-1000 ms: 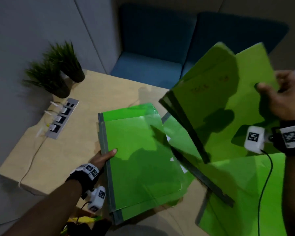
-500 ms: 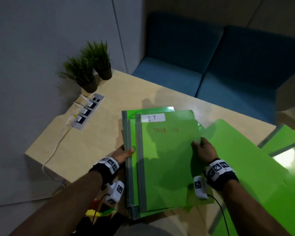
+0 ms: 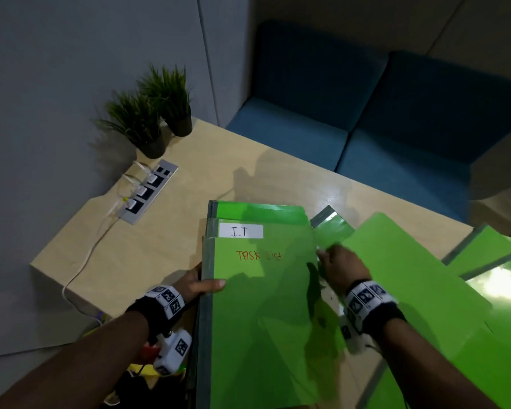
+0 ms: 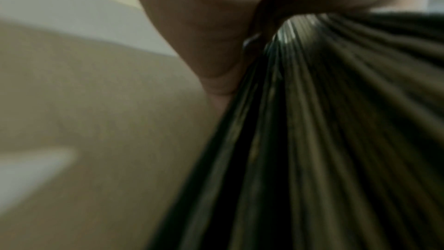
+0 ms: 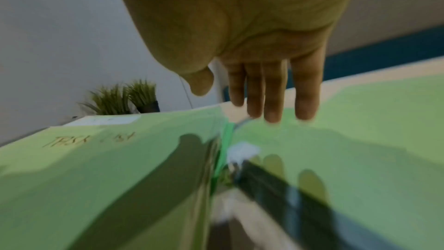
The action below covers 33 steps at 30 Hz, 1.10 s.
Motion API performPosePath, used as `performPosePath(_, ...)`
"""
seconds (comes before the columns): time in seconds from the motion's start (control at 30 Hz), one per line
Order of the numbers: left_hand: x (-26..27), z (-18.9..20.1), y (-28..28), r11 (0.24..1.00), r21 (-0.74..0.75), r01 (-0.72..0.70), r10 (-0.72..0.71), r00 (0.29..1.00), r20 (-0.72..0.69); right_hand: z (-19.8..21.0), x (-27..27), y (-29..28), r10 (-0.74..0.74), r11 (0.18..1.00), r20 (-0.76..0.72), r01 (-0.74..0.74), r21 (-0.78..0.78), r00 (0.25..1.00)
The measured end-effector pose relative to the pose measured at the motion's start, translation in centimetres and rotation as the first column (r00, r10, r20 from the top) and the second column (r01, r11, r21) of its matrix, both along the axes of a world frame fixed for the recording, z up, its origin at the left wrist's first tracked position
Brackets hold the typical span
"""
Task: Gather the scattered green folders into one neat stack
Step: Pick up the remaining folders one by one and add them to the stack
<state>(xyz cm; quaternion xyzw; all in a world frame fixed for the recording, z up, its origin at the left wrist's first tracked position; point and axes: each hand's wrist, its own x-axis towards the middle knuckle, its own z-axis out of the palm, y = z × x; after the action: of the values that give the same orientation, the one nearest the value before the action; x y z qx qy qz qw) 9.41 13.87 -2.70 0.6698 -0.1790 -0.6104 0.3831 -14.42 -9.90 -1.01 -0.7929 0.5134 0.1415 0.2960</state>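
Observation:
A stack of green folders (image 3: 263,305) lies on the wooden table (image 3: 160,246); its top folder bears an "I.T" label and red "TASK List" writing. My left hand (image 3: 198,286) grips the stack's grey spine side, thumb on top; the left wrist view shows the palm (image 4: 204,26) against the folder edges (image 4: 336,140). My right hand (image 3: 337,267) is blurred just off the stack's right edge. Its fingers (image 5: 271,92) are straight and hold nothing, above a loose green folder (image 5: 360,130). That loose folder (image 3: 410,276) lies slanted right of the stack.
More green folders (image 3: 490,249) lie at the far right, one glossy (image 3: 508,290). Two potted plants (image 3: 151,113) and a power strip (image 3: 148,191) with white cables sit at the table's left corner. A blue sofa (image 3: 366,128) stands beyond the table.
My right hand brought a folder down from the air onto the stack, let go, and moved off the stack's right edge. The top folder now sits flush with the spines. My left hand stayed.

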Motion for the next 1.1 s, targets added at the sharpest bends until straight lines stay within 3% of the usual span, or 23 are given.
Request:
performPosePath(0.1,0.0,0.0,-0.4,0.999,0.016,-0.039,0.039,0.999,-0.011,1.1,4.2,-1.2,0.251,0.946,0.136,-0.213,-0.244,0.958)
performPosePath(0.17,-0.1,-0.5,-0.5,0.997,0.025,-0.079,0.080,0.997,-0.011,1.3,7.6,-0.9,0.460,0.873,0.117,-0.424,-0.241,0.880)
performPosePath(0.23,-0.2,-0.7,-0.7,0.994,0.035,-0.108,0.108,0.994,-0.011,0.5,10.4,0.2,0.560,0.824,0.069,-0.547,-0.146,0.825)
performPosePath(0.3,-0.4,-0.7,-0.9,0.992,0.024,-0.121,0.122,0.992,-0.017,-0.6,12.0,1.8,0.589,0.807,0.046,-0.585,-0.076,0.807)
performPosePath(0.43,-0.6,-1.2,-0.6,0.990,0.047,-0.132,0.131,0.991,0.034,-1.0,12.2,4.2,0.572,0.815,0.080,-0.554,-0.168,0.817)
performPosePath(0.57,-0.5,-1.6,-0.2,0.987,0.019,-0.157,0.155,0.987,0.051,-0.5,10.9,4.0,0.653,0.757,0.116,-0.648,-0.083,0.748)
performPosePath(0.67,-0.6,-1.7,-0.3,0.990,0.019,-0.142,0.141,0.988,0.068,-0.8,8.2,1.2,0.468,0.867,0.310,-0.498,0.021,0.827)
performPosePath(0.73,-0.6,-1.7,-0.3,0.988,0.014,-0.151,0.149,0.986,0.070,-1.5,4.2,-1.9,0.205,0.978,0.351,-0.182,-0.098,0.914)
performPosePath(0.8,-0.6,-1.5,-0.1,0.986,0.011,-0.164,0.163,0.984,0.075,-2.3,-1.3,-5.3,-0.118,0.953,0.271,0.186,-0.239,0.955)
performPosePath(0.87,-0.6,-1.0,0.1,0.984,-0.005,-0.180,0.180,0.982,0.053,-3.1,-7.3,-8.1,-0.363,0.893,0.039,0.359,-0.271,0.931)
performPosePath(0.93,-0.6,-0.6,0.3,0.983,-0.015,-0.183,0.183,0.981,0.059,-3.7,-12.3,-9.8,-0.371,0.913,-0.172,0.324,-0.248,0.913)
performPosePath(1.1,-0.2,-1.0,0.9,0.973,0.040,-0.227,0.225,0.973,0.055,-3.4,-17.9,-10.7,-0.252,0.962,-0.361,0.193,-0.193,0.898)
